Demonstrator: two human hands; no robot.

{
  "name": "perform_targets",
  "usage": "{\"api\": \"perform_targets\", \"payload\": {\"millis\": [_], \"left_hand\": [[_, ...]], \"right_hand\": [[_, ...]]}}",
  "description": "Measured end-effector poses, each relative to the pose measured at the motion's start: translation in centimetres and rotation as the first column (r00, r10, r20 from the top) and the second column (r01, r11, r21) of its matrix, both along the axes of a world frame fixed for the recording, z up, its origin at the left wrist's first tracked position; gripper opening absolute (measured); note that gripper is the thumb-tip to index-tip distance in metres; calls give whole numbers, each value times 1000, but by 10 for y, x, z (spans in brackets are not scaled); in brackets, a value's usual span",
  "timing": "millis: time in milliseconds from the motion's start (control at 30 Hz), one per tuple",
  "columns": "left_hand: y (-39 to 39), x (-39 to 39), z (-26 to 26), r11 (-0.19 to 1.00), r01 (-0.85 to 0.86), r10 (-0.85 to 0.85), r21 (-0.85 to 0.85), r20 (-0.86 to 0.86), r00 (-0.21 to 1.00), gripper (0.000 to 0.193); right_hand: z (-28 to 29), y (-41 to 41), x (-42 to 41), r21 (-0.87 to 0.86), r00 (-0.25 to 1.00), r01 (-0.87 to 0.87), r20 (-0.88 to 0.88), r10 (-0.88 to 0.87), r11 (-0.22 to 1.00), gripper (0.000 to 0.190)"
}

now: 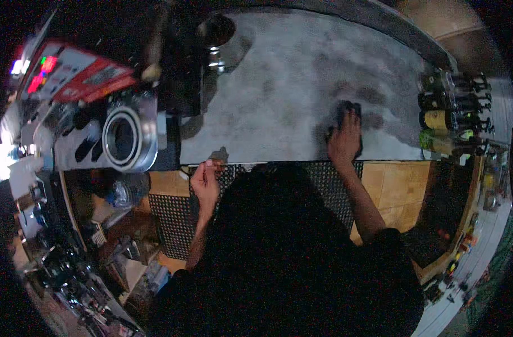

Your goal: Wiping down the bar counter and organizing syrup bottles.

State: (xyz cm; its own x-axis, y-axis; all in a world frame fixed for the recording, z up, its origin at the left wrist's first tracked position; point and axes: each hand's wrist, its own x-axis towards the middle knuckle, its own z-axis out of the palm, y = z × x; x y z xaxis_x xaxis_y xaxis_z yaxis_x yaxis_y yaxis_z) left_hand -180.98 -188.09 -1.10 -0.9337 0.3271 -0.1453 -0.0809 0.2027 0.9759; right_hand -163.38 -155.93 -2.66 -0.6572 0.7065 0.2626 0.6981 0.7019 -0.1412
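Observation:
My right hand [345, 135] lies over a dark cloth or pad [352, 110] on the grey countertop [281, 92], a little in from its front edge. The fingers are stretched over it, and blur hides how firmly it is held. At the counter's front edge, further left, my left hand [206, 179] is raised with its fingers bent together. A small greyish patch shows just above the fingertips; I cannot tell whether it is an object in them or a shadow.
Several bottles [435, 120] with pourers lie or stand at the counter's right end. To the left are a round metal-rimmed container [122, 137] and a red-and-white panel [92, 73] with lit digits. A dark round vessel [217, 30] stands at the back left. Black perforated mats [170, 223] cover part of the floor.

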Motion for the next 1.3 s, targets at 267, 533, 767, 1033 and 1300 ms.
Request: {"api": "perform_targets", "payload": {"millis": [267, 533, 767, 1033, 1300], "left_hand": [[-56, -2, -8, 991, -104, 94, 79, 120, 988, 31], [-87, 15, -16, 981, -192, 193, -16, 27, 981, 30], [-93, 13, -67, 998, -45, 43, -46, -33, 999, 30], [-31, 0, -24, 989, 147, -144, -19, 124, 982, 35], [27, 37, -31, 939, 342, -342, 37, -26, 940, 32]], "right_hand": [[9, -120, -139, -75, 891, -414, 172, 421, 907, 60], [15, -239, -190, -140, 667, -732, 56, 743, 667, 57], [11, -242, -163, -135, 424, -902, -92, 901, 411, 54], [-7, -142, -57, -67, 609, -793, -54, 791, 605, 55], [0, -34, 79, -223, 798, -603, -163, 581, 766, 64]]}}
